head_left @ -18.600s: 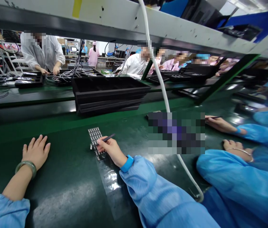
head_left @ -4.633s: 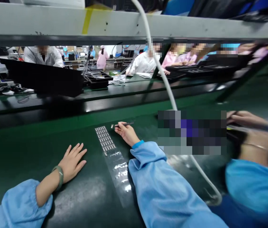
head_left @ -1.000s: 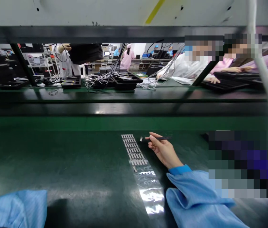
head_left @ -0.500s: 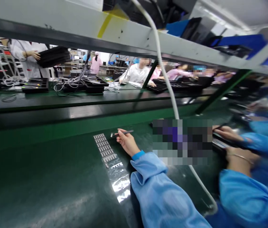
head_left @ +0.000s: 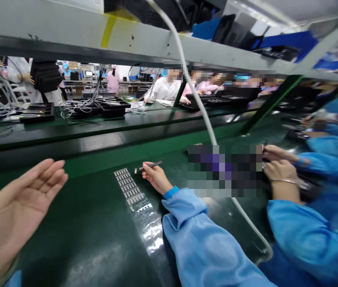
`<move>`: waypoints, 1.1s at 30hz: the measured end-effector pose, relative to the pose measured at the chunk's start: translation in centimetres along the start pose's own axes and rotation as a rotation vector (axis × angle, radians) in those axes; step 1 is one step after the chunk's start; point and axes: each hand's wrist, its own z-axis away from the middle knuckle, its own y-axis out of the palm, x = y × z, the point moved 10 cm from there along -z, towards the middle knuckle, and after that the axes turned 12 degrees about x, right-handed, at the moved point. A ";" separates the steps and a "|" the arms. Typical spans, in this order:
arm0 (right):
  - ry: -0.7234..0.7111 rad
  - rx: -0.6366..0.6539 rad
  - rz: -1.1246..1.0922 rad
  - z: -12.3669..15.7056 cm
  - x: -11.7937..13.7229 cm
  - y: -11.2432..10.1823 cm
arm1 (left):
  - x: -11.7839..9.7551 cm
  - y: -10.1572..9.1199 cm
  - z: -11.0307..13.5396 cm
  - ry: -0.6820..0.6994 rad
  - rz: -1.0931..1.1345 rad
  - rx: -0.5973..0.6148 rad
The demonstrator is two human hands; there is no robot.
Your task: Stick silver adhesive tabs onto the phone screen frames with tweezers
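My right hand (head_left: 156, 178) is shut on a pair of black tweezers (head_left: 152, 165), with their tips at a small metal part (head_left: 136, 170) above the green mat. Just to the left of that hand lies a strip of small metal parts (head_left: 127, 188) in rows on a transparent film (head_left: 150, 231), which runs toward me under my right sleeve's edge. My left hand (head_left: 16, 203) is raised close to the camera at lower left, open with its palm up, touching nothing I can see.
A co-worker's blue-sleeved hands (head_left: 279, 167) work at the right, near a blurred patch (head_left: 224, 171). A white cable (head_left: 200, 103) drops from the grey overhead shelf (head_left: 67, 36) to the bench. Black trays (head_left: 111, 109) and tangled wires stand on the bench beyond.
My left hand has come up into view at lower left, open. My right hand and tweezers have shifted slightly left in the picture with the view.
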 end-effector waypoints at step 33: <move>0.074 0.008 0.059 -1.0 -0.3 -0.2 | 13.6 -3.6 -7.4 -0.012 -1.922 0.210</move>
